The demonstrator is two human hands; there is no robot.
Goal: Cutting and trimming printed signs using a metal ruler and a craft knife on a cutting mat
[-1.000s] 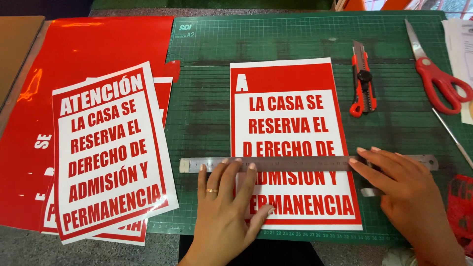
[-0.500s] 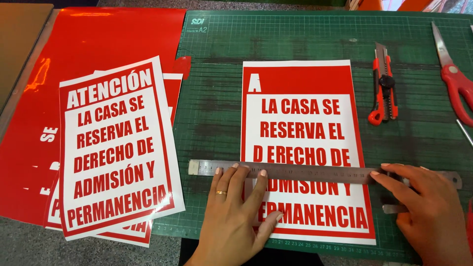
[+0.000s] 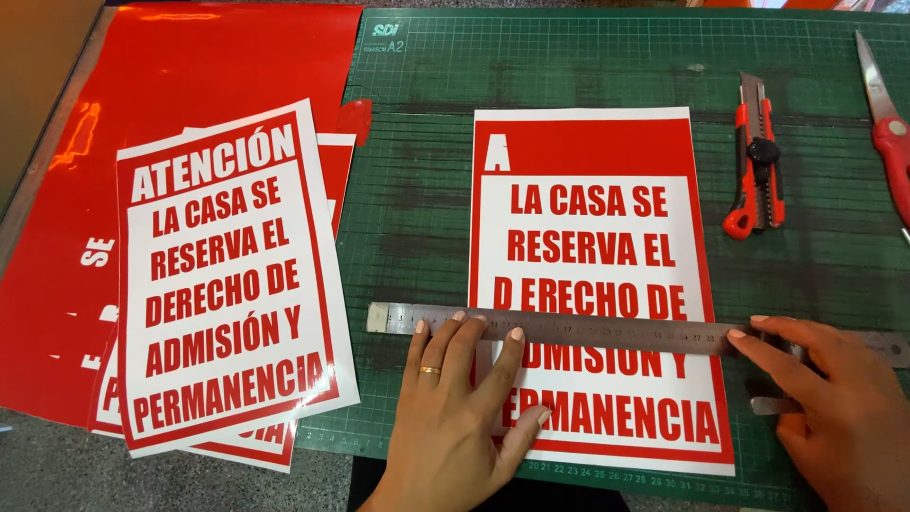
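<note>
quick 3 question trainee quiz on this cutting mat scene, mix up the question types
1. True or false: the metal ruler lies across the red and white sign on the green cutting mat.
2. Which hand wears a ring? A) left hand B) right hand
3. Fill in: the red utility knife lies to the ____ of that sign.

Key
1. True; both hands press on the ruler.
2. A
3. right

Left hand (image 3: 455, 408) flat, fingers spread; right hand (image 3: 834, 408) seemingly loosely curled
</note>
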